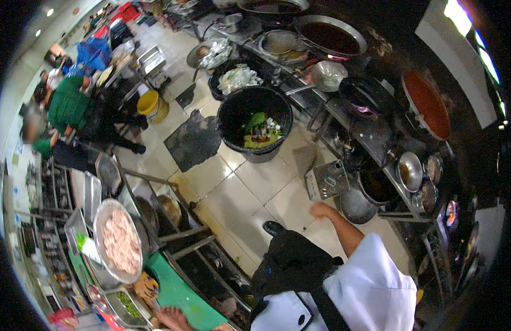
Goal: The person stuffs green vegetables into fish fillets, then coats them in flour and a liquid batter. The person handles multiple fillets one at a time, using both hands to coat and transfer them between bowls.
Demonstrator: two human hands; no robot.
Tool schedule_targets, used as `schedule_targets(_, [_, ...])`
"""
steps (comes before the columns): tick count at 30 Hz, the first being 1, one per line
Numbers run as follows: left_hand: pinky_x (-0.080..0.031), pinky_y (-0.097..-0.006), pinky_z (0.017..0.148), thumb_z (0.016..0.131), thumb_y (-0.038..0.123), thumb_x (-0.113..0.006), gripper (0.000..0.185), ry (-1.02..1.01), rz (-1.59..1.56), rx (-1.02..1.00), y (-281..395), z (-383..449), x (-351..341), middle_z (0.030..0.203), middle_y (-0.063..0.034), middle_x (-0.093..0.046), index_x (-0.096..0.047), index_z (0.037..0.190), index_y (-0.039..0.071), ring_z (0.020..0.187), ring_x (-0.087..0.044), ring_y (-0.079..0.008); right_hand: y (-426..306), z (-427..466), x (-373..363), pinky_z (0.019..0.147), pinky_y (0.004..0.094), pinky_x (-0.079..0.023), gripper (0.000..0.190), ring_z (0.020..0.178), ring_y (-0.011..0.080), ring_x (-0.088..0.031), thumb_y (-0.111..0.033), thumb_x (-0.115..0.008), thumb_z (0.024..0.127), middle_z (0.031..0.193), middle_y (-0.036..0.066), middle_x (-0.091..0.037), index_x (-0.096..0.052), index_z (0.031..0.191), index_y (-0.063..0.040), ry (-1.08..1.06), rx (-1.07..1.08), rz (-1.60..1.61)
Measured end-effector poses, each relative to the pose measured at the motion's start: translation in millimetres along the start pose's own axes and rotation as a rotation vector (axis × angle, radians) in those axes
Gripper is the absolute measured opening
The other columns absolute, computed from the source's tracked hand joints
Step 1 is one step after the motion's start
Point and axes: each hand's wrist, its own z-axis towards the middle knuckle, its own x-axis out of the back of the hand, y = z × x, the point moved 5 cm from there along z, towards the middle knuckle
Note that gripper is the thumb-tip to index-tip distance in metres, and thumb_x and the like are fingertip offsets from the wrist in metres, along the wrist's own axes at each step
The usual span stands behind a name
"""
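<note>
My right hand (pixel 319 210) hangs over the tiled floor, its fingers blurred and partly curled. Nothing shows in it. A tin container (pixel 327 182) bearing writing stands near it, beside a dark wok-like pan (pixel 358 207). At the bottom edge, my left hand (pixel 174 318) is at the green cutting board (pixel 181 285), partly cut off by the picture's rim. Close to it sit a metal tray of chopped green vegetables (pixel 129 304) and a patterned orange-brown item (pixel 147 285). A large metal bowl of pale raw meat (pixel 121 244) stands farther along the table.
A black bin with food scraps (pixel 259 132) stands on the floor ahead. Along the right runs a stove counter with a perforated ladle (pixel 329 76), a pan of red sauce (pixel 427 105) and flames. A yellow bucket (pixel 153 106) and a person in green (pixel 71 103) are at left.
</note>
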Motion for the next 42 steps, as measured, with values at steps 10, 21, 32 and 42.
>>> schedule_targets(10, [-0.050,-0.0429,0.088,0.093,0.042,-0.067,0.060,-0.782,1.191,-0.748,-250,47,-621,0.115,-0.0151,-0.066,-0.052,0.139,0.005,0.105,-0.064,-0.0291,135,-112,-21,0.059,0.0397,-0.058,0.021,0.067,0.0264,-0.073,-0.012,-0.056,0.085,0.088,0.019,-0.073,-0.070,0.090,0.002,0.322,-0.405,0.415])
schedule_targets(21, [-0.050,-0.0478,0.067,0.092,0.031,-0.060,0.035,-1.550,1.115,-0.954,-550,-51,-1022,0.075,-0.0218,-0.067,-0.069,0.084,-0.002,0.070,-0.066,-0.0397,-12,121,164,0.069,0.0475,-0.055,0.004,0.077,0.0366,-0.069,-0.011,-0.061,0.088,0.083,0.015,-0.068,-0.061,0.092,-0.011,0.954,-0.258,0.742])
schedule_targets(32, [-0.043,-0.0407,0.045,0.079,0.065,-0.076,0.066,-1.366,0.933,-0.070,-712,45,-1250,0.068,-0.0066,-0.060,-0.067,0.085,0.000,0.053,-0.055,-0.0240,-52,118,-156,0.056,0.0306,-0.049,0.021,0.063,0.0152,-0.056,-0.020,-0.057,0.097,0.072,0.003,-0.058,-0.066,0.099,-0.002,1.261,-0.865,2.384])
schedule_targets(42, [-0.050,-0.0428,0.053,0.089,0.047,-0.074,0.047,-1.169,0.996,0.025,-717,54,-1266,0.099,-0.0120,-0.064,-0.063,0.110,0.006,0.073,-0.061,-0.0283,-183,95,-287,0.049,0.0405,-0.057,0.036,0.061,0.0266,-0.069,-0.032,-0.053,0.100,0.086,0.015,-0.071,-0.063,0.112,0.000,0.629,-1.024,2.267])
